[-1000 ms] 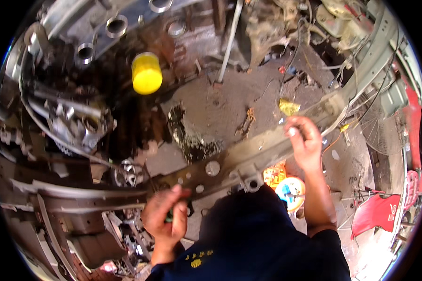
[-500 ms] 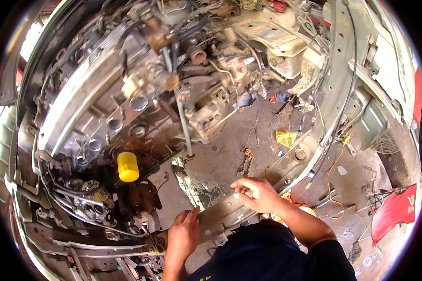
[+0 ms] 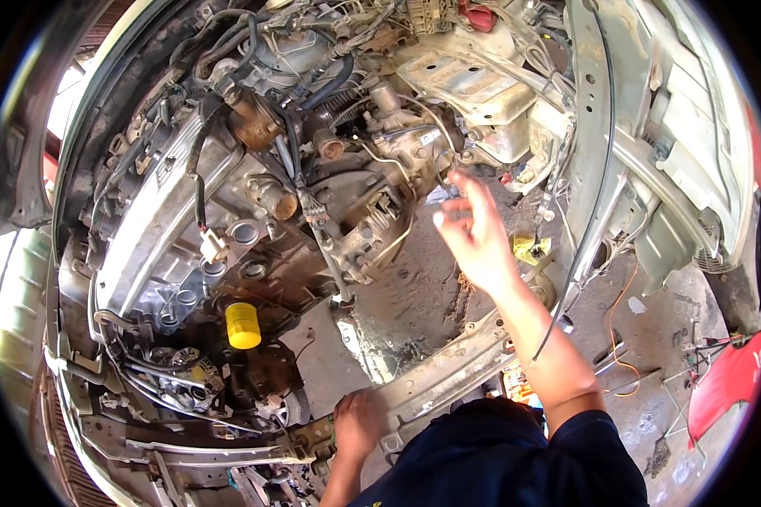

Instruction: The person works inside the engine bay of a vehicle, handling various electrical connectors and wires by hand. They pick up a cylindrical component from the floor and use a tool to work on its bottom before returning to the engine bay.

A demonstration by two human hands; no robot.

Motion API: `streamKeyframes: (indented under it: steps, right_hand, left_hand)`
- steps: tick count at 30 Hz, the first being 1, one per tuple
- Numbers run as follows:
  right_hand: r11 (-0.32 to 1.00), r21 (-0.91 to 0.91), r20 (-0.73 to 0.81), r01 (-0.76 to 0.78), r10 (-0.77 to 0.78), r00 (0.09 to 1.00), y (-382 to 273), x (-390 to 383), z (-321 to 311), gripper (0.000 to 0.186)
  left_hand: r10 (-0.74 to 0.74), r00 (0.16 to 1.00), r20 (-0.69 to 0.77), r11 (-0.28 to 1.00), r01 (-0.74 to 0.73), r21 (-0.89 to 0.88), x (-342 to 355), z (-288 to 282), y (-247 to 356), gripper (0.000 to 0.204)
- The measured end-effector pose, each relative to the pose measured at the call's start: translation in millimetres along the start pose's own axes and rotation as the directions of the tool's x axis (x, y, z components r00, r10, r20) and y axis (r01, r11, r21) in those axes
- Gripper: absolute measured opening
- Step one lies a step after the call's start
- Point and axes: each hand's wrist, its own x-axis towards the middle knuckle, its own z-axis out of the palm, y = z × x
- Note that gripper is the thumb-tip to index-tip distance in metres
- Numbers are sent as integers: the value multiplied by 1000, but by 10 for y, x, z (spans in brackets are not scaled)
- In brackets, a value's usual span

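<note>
In the engine bay of a car my right hand [image 3: 475, 243] reaches forward over the gap beside the engine, raised in the air with fingers apart and nothing in them. The nearest part behind its fingertips is the dirty metal gearbox side [image 3: 418, 152]. My left hand [image 3: 358, 425] rests on the front crossmember [image 3: 435, 363], its fingers bent over the far edge. Left of the gap sits the engine with its silvery cover [image 3: 162, 198], ports along its side and a yellow oil filter [image 3: 243, 327]. A loose wire connector [image 3: 214, 247] hangs over it.
A dusty bracket [image 3: 465, 89] stands at the far side. A black cable [image 3: 601, 169] runs down the right body rail. Through the gap, a yellow wrapper [image 3: 529, 248] lies on the floor. An orange cord [image 3: 624, 297] and red folding chair [image 3: 723, 393] are at right.
My right hand has lifted off the crossmember area and swung forward over the gap. The left hand stays at the crossmember, its fingers now more bent. The view has shifted slightly.
</note>
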Motion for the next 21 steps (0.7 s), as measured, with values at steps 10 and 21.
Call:
streamKeyframes:
  steps: [10, 21]
  right_hand:
    - [998, -16, -12, -61, 61, 998, 217, 588, 82, 54]
    - [955, 183, -211, 232, -192, 958, -268, 791, 89, 47]
  left_hand:
    - [-70, 996, 55, 996, 73, -42, 63, 19, 49, 32]
    - [-45, 999, 23, 997, 46, -64, 125, 46, 61, 26]
